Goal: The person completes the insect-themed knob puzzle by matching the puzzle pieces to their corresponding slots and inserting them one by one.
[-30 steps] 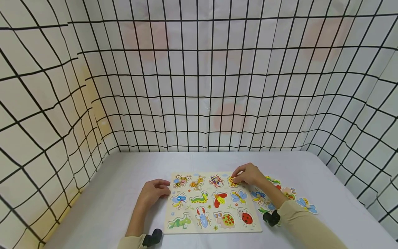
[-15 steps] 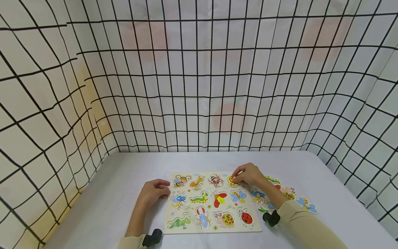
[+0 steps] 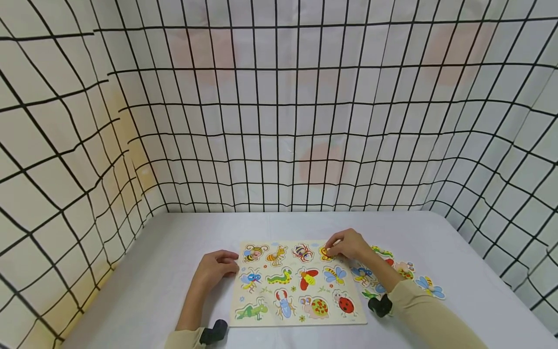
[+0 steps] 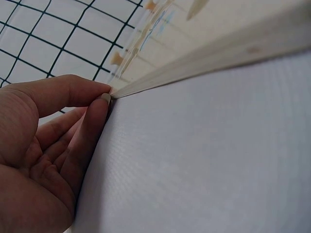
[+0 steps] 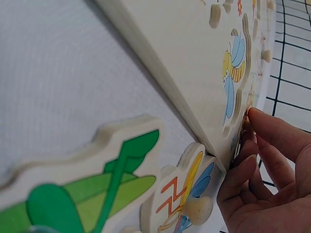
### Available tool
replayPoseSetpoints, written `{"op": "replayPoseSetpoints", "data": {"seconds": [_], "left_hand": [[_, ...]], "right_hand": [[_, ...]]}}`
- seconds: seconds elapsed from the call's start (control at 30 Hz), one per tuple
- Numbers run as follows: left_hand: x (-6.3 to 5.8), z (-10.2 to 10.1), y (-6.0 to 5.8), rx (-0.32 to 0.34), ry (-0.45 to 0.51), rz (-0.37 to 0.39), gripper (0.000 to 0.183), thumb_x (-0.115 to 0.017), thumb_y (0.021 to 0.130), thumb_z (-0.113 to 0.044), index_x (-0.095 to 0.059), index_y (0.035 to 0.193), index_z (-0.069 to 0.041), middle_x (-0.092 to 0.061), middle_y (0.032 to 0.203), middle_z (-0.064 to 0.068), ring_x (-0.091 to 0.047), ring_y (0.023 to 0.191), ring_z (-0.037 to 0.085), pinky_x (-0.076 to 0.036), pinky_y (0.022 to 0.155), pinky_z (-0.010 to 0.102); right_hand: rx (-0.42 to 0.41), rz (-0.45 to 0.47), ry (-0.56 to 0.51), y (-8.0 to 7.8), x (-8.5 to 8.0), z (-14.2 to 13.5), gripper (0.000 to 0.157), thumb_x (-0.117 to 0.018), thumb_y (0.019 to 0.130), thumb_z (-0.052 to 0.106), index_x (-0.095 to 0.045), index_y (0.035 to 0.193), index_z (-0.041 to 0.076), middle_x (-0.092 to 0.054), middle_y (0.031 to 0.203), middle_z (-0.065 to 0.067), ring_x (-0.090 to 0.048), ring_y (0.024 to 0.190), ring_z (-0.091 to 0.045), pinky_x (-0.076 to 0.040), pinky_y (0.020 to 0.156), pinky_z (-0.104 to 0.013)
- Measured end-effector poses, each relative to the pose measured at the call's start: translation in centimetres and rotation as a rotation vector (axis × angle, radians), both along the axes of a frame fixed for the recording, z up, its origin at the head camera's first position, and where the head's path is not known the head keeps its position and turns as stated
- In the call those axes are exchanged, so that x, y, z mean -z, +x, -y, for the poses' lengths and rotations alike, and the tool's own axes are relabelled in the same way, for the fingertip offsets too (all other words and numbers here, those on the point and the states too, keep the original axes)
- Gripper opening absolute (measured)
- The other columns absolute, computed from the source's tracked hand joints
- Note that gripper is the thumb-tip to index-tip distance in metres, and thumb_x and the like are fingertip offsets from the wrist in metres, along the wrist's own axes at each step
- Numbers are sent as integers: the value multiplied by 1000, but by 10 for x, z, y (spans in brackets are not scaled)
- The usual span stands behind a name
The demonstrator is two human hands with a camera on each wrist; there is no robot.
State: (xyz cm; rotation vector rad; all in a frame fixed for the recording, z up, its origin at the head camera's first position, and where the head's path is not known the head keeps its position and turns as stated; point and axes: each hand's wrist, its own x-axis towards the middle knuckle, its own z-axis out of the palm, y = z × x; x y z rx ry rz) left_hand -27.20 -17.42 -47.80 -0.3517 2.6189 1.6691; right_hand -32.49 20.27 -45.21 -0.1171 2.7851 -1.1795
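A pale wooden insect puzzle board (image 3: 301, 322) lies flat on the white table. At its upper right corner my right hand (image 3: 347, 244) pinches a small yellow puzzle piece (image 3: 324, 253), mostly covered by the fingers, at the last place of the top row. The right wrist view shows that thumb and those fingertips meeting low over the board by a blue-winged dragonfly picture (image 5: 233, 70). My left hand (image 3: 214, 267) rests on the table, its fingertips touching the board's left edge. A bee (image 3: 254, 253), an ant (image 3: 276, 256) and a spider (image 3: 302, 253) fill the rest of that row.
Several loose insect pieces lie right of the board, partly under the right forearm, among them a dragonfly piece (image 3: 430, 287) and a snail piece (image 3: 404, 270). A green piece (image 5: 97, 189) lies closest to the right wrist camera. Black-gridded white walls (image 3: 287, 121) enclose the table.
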Motion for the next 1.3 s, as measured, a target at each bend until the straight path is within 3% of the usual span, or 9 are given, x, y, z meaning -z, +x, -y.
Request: {"op": "replayPoseSetpoints", "data": {"seconds": [1.0, 1.3], "left_hand": [[-2, 1, 1, 10, 1, -3, 25, -77, 84, -7, -74, 109, -5, -73, 90, 7, -63, 74, 18, -56, 69, 26], [-1, 0, 1, 9, 5, -6, 25, -77, 83, -7, -74, 108, -4, -72, 88, 7, -63, 74, 19, -56, 69, 27]], "right_hand": [[35, 50, -1, 3, -2, -2, 19, -83, 80, 20, -80, 95, 9, -74, 96, -7, -62, 71, -17, -48, 61, -27], [27, 57, -17, 4, -2, -5, 24, -84, 79, 23, -80, 99, 10, -74, 90, -5, -60, 69, -17, -47, 60, -28]]}}
